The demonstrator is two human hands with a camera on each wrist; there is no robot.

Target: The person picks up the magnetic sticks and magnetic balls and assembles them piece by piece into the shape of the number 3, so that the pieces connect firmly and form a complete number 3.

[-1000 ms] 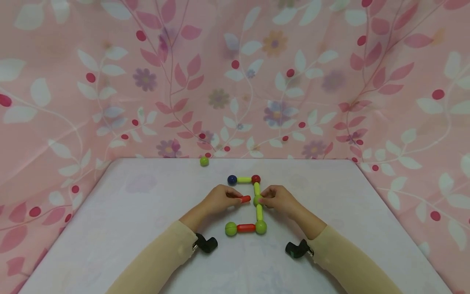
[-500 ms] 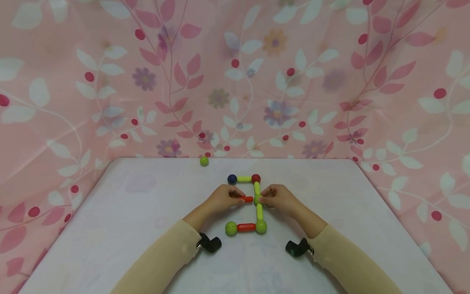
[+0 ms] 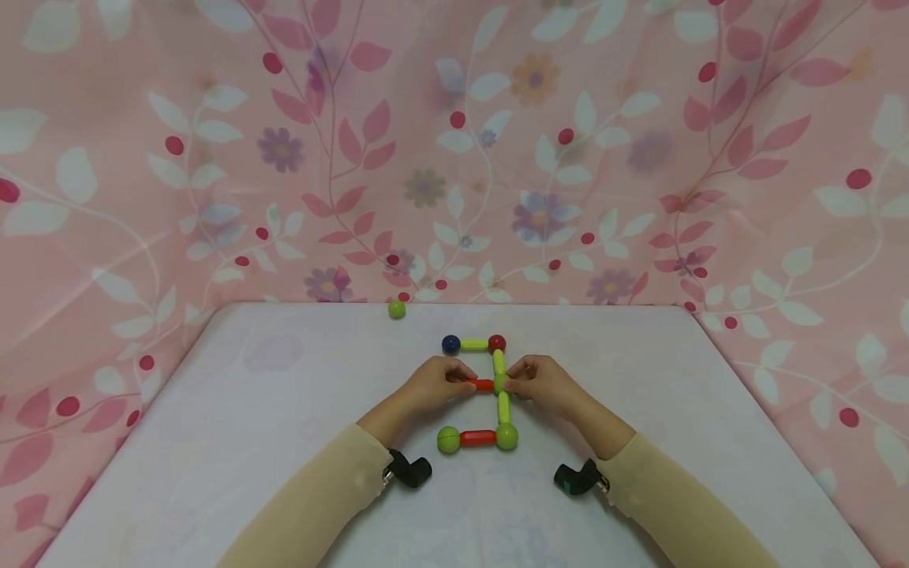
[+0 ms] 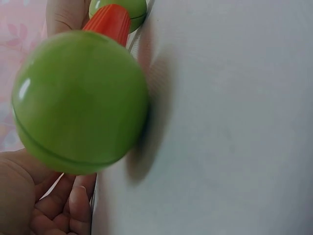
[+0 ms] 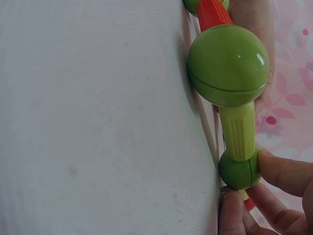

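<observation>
My left hand (image 3: 429, 386) pinches a short red rod (image 3: 484, 385) between thumb and fingers. The rod's right end meets the middle green ball (image 3: 500, 383) of a ball-and-rod construction toy. On the other side, my right hand (image 3: 550, 386) pinches that same ball (image 5: 237, 169). Yellow-green rods run from it to a red ball (image 3: 497, 343) at the far end and a green ball (image 3: 506, 436) at the near end. A second red rod (image 3: 478, 438) joins the near ball to another green ball (image 3: 449, 439), which covers the left hand's grip in the left wrist view.
At the far end, a yellow-green rod (image 3: 474, 345) links the red ball to a dark blue ball (image 3: 450, 344). A loose green ball (image 3: 396, 309) sits by the white table's (image 3: 284, 434) back edge. Floral cloth (image 3: 426, 158) hangs behind.
My left hand has moved slightly right with the red rod, closing the gap to the middle green ball. The right hand has kept its hold on that ball.
</observation>
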